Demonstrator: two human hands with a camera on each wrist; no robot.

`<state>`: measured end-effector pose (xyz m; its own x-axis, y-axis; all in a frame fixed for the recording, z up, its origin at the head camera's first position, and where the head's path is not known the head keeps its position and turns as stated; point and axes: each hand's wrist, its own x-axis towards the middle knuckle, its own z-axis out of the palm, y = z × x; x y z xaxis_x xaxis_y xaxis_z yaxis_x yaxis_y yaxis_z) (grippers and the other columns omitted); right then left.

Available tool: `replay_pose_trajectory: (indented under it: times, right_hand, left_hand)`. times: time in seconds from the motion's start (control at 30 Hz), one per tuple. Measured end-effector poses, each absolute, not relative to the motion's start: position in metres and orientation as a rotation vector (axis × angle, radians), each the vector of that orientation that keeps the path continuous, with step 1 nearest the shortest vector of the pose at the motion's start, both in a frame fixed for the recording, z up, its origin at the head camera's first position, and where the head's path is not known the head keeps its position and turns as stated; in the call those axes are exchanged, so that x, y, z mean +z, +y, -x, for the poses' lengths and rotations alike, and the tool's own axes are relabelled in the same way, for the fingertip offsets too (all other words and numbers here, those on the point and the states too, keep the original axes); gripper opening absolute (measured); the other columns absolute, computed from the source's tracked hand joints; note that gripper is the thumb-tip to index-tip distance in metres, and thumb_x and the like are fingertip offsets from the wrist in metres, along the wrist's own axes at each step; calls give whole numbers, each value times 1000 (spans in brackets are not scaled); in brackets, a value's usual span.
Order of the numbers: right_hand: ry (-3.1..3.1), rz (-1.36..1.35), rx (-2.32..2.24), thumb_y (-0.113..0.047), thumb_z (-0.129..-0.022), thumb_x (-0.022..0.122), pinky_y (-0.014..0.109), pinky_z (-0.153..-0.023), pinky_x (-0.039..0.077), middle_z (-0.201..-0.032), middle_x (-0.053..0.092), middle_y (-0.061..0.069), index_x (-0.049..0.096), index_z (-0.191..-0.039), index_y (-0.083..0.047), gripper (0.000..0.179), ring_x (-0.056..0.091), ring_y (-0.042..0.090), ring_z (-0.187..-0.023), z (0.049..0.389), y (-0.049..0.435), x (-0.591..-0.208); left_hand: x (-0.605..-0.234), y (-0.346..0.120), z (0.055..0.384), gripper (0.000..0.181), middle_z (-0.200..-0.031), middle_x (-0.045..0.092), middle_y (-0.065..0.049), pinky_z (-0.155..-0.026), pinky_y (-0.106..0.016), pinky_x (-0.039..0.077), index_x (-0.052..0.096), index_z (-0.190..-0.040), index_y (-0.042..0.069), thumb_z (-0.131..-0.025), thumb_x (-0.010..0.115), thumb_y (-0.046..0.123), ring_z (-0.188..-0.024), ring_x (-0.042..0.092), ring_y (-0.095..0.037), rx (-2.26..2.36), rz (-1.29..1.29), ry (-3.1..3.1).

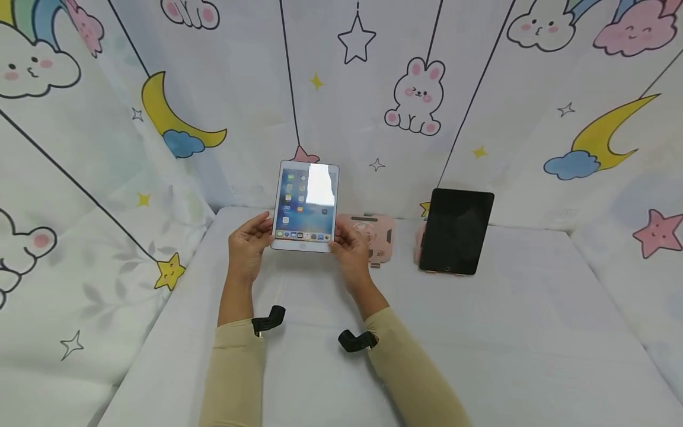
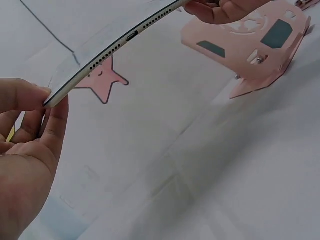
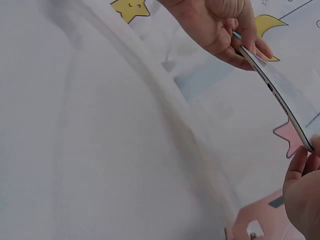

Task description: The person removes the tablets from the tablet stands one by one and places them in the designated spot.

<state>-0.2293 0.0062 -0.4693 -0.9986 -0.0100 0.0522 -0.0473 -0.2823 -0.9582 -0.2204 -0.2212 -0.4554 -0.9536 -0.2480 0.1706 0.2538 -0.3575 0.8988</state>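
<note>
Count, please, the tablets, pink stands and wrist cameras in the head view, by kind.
Tablets: 2 (white tablet, black tablet)
Pink stands: 2 (empty stand, mostly hidden stand)
Wrist cameras: 2 (left camera, right camera)
Total: 6

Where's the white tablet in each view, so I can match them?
Head: white tablet just left of centre, screen visible.
Left wrist: tablet edge-on, slanting from left to top centre.
Right wrist: tablet edge-on, along the right side.
Landmark: pink stand, right of tablet (head), upper right (left wrist), bottom right (right wrist).
</note>
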Motion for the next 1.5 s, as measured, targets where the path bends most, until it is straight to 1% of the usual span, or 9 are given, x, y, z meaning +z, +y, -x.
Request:
replay_pose_trajectory:
  times: [0.17, 0.4, 0.63, 0.83, 1.1, 1.27, 1.33, 1.4, 1.5]
  right_hand:
    - [-1873, 4, 2567, 13, -91, 64, 12, -84, 52, -113, 54, 4, 59, -140, -1, 52, 54, 14, -104, 226, -8, -472]
    - [-1924, 110, 2590, 12, -94, 61, 11, -83, 52, -118, 52, 8, 56, -143, 0, 51, 51, 15, -106, 223, -20, -489]
    - [-1862, 218, 2636, 16, -91, 60, 11, -82, 50, -113, 51, 8, 56, -140, 6, 50, 50, 15, -103, 222, -30, -502]
    - [-1917, 251, 2620, 15, -91, 60, 12, -80, 51, -114, 52, 10, 55, -141, 6, 50, 49, 16, -103, 219, -35, -504]
    - [-2186, 316, 2332, 9, -91, 64, 14, -78, 51, -116, 61, 14, 61, -136, 5, 45, 55, 16, -101, 218, -44, -503]
    - [-2341, 331, 2097, 4, -91, 67, 20, -83, 56, -116, 67, 13, 65, -132, 2, 41, 62, 18, -103, 216, -45, -505]
    - [-2369, 334, 2009, 3, -90, 69, 22, -85, 58, -115, 70, 12, 68, -129, 0, 39, 65, 18, -102, 215, -43, -507]
    - [-2387, 334, 1937, 3, -88, 71, 23, -86, 59, -112, 71, 10, 70, -125, -2, 37, 67, 17, -101, 215, -42, -509]
    - [-2372, 307, 1896, 4, -85, 72, 25, -87, 60, -109, 73, 10, 72, -120, -3, 35, 70, 17, -98, 215, -40, -511]
  left_hand:
    - [-463, -237, 219, 59, -103, 73, -3, -82, -18, 59, 57, -138, -9, -83, 57, -29, -96, 68, -14, -2399, -66, -1570]
    - [-476, -248, 217, 59, -99, 76, 1, -80, -19, 59, 52, -143, -9, -86, 62, -21, -93, 71, -9, -2427, -227, -1697]
    - [-485, -255, 219, 64, -92, 77, 3, -74, -20, 59, 47, -146, -10, -85, 60, -25, -87, 73, -9, -2491, -317, -1727]
    - [-489, -261, 217, 66, -93, 75, 2, -72, -19, 58, 49, -147, -5, -85, 62, -24, -88, 71, -8, -2500, -437, -1786]
    - [-497, -262, 217, 63, -90, 75, 3, -71, -18, 58, 49, -145, -9, -85, 61, -24, -87, 71, -7, -2483, -521, -1801]
    - [-499, -260, 218, 64, -94, 76, 4, -73, -16, 58, 53, -145, -3, -85, 64, -22, -89, 70, -4, -2369, -566, -1982]
    - [-499, -260, 219, 65, -98, 77, 1, -74, -15, 57, 54, -145, 0, -85, 65, -20, -89, 70, -3, -2303, -570, -2076]
    - [-499, -259, 220, 62, -107, 78, -7, -75, -13, 57, 56, -144, 2, -86, 65, -18, -91, 70, -3, -2223, -560, -2174]
    - [-497, -258, 221, 56, -123, 73, -19, -77, -11, 55, 57, -144, 2, -91, 63, -13, -97, 69, -4, -2117, -536, -2298]
